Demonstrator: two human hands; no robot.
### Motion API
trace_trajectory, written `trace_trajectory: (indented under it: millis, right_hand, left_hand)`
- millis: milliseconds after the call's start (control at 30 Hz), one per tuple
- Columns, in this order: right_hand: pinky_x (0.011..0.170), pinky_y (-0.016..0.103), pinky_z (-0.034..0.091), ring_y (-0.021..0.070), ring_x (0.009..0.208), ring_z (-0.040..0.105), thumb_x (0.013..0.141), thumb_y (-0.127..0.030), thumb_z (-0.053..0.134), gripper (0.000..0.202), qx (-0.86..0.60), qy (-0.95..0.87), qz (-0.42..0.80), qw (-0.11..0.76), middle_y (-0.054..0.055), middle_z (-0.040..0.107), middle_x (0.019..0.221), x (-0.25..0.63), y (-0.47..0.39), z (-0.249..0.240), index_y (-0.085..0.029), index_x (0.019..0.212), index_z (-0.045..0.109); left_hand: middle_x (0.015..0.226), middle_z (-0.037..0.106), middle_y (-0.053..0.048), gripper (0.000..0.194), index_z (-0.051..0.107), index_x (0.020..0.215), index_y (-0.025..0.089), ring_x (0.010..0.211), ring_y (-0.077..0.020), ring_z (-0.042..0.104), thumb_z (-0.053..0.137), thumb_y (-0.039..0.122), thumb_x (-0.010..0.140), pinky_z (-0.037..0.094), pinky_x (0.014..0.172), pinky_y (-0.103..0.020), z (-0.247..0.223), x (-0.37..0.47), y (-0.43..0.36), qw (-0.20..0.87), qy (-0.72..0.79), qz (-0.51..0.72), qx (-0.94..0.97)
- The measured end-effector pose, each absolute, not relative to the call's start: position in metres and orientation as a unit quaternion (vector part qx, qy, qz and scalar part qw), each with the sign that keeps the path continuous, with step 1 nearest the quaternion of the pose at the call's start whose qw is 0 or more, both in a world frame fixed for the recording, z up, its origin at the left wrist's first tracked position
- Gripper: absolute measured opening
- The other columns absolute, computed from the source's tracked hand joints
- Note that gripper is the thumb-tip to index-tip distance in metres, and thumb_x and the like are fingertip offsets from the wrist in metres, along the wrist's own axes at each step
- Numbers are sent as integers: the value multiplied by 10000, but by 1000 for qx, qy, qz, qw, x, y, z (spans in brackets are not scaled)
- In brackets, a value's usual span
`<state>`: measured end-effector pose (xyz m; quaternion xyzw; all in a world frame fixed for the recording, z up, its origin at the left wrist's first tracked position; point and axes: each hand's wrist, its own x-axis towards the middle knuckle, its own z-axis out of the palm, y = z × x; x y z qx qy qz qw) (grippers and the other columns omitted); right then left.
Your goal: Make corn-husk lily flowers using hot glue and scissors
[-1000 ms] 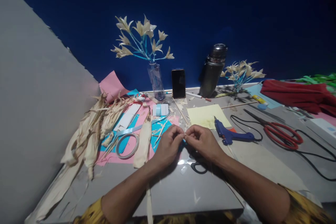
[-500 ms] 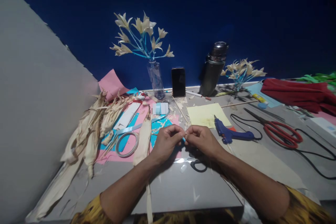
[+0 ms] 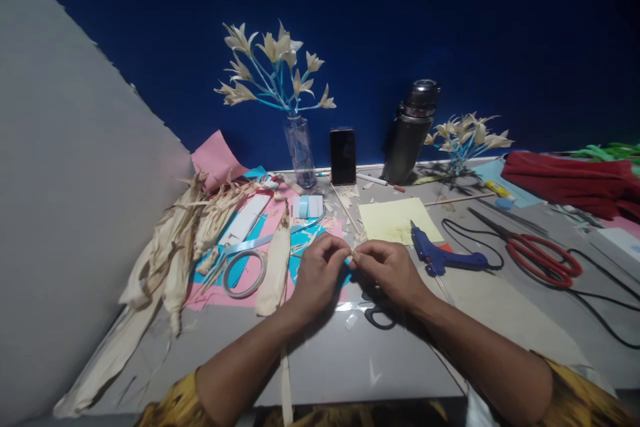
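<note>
My left hand (image 3: 320, 268) and my right hand (image 3: 387, 271) meet above the middle of the table, both closed with thumb and forefinger pinched. Between the fingertips shows a tiny pale bit (image 3: 352, 253), too small to name; the fingers hide the rest. Beneath the hands lie small scissors (image 3: 380, 317) with black handles, partly covered by my right hand. Close to my left hand is a strip of dried corn husk (image 3: 274, 273) on pink and blue paper. A blue hot glue gun (image 3: 445, 256) rests right of my right hand, beside a yellow paper sheet (image 3: 395, 213).
Dried husks (image 3: 167, 267) and a tape roll (image 3: 245, 273) lie at left. Behind stand a clear bottle (image 3: 300, 153) of husk flowers (image 3: 275, 50), a phone (image 3: 343, 157) and a flask (image 3: 410, 133). Large red-handled scissors (image 3: 543, 259) and a black cord (image 3: 607, 320) lie right.
The view has shifted slightly, so the table items sit a little further right. The fingertips stay together; a blue bit that showed between them is no longer plainly visible.
</note>
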<state>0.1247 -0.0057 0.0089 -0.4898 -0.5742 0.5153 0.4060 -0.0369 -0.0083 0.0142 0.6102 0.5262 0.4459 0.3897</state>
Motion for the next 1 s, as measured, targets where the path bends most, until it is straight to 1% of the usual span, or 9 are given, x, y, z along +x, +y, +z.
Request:
trace_trajectory:
  millis: [67, 167, 233, 367, 567, 700, 767, 867, 1000]
  right_hand:
    - [567, 264, 454, 161, 601, 605, 807, -359, 657, 227, -494, -573, 511, 408, 29, 706, 666, 124, -5, 7, -166, 726, 742]
    - [605, 273, 457, 170, 636, 612, 820, -335, 640, 207, -497, -596, 481, 408, 27, 716, 693, 123, -6, 5, -174, 739, 742]
    - [640, 279, 460, 178, 666, 620, 834, -308, 617, 198, -500, -622, 449, 402, 26, 724, 712, 123, -7, 4, -183, 747, 744]
    - [660, 276, 451, 175, 666, 619, 842, -287, 601, 202, -505, -654, 417, 378, 18, 718, 699, 123, -9, 3, -195, 736, 747]
    - [488, 245, 356, 125, 496, 493, 792, -390, 665, 270, -501, -577, 532, 365, 7, 632, 555, 123, -5, 5, -162, 654, 707]
    - [568, 262, 423, 151, 585, 578, 836, -355, 623, 244, -501, -601, 494, 378, 31, 706, 667, 123, -6, 4, -169, 711, 720]
    - [612, 272, 438, 164, 629, 602, 854, -323, 596, 235, -512, -625, 458, 372, 27, 708, 682, 124, -7, 2, -178, 715, 717]
    - [617, 278, 427, 163, 625, 578, 853, -299, 584, 231, -522, -642, 434, 356, 15, 680, 653, 124, -7, 0, -183, 697, 708]
    - [586, 261, 403, 143, 608, 537, 812, -297, 617, 206, -503, -609, 489, 369, 7, 641, 630, 123, -6, 1, -169, 669, 692]
  left_hand:
    - [796, 653, -49, 192, 655, 754, 199, 781, -183, 579, 530, 225, 897, 447, 741, -318, 13, -37, -11, 277, 513, 431, 688]
    - [840, 660, -72, 202, 667, 827, 195, 802, -195, 594, 489, 206, 921, 445, 752, -326, 9, -39, -13, 216, 495, 398, 742]
    - [829, 661, -75, 185, 663, 826, 194, 796, -197, 604, 498, 193, 909, 445, 739, -320, 8, -40, -14, 203, 496, 380, 754]
    - [750, 645, -51, 175, 631, 727, 201, 724, -181, 591, 529, 175, 868, 425, 689, -301, 9, -41, -13, 185, 524, 355, 752]
    - [712, 637, -28, 191, 599, 669, 200, 693, -166, 583, 538, 159, 846, 412, 666, -288, 11, -42, -9, 220, 525, 369, 735]
    - [742, 662, -42, 201, 636, 695, 197, 737, -177, 607, 529, 166, 863, 432, 706, -296, 16, -44, -8, 244, 499, 351, 754]
    - [749, 669, -44, 193, 651, 710, 196, 746, -180, 612, 535, 163, 860, 435, 718, -298, 17, -44, -8, 243, 505, 340, 755]
    - [754, 663, -44, 190, 650, 706, 194, 723, -174, 605, 541, 167, 859, 426, 699, -296, 16, -45, -9, 215, 522, 315, 763]
    - [743, 644, -43, 191, 624, 696, 192, 667, -161, 571, 529, 172, 861, 393, 641, -292, 10, -44, -12, 161, 523, 316, 775]
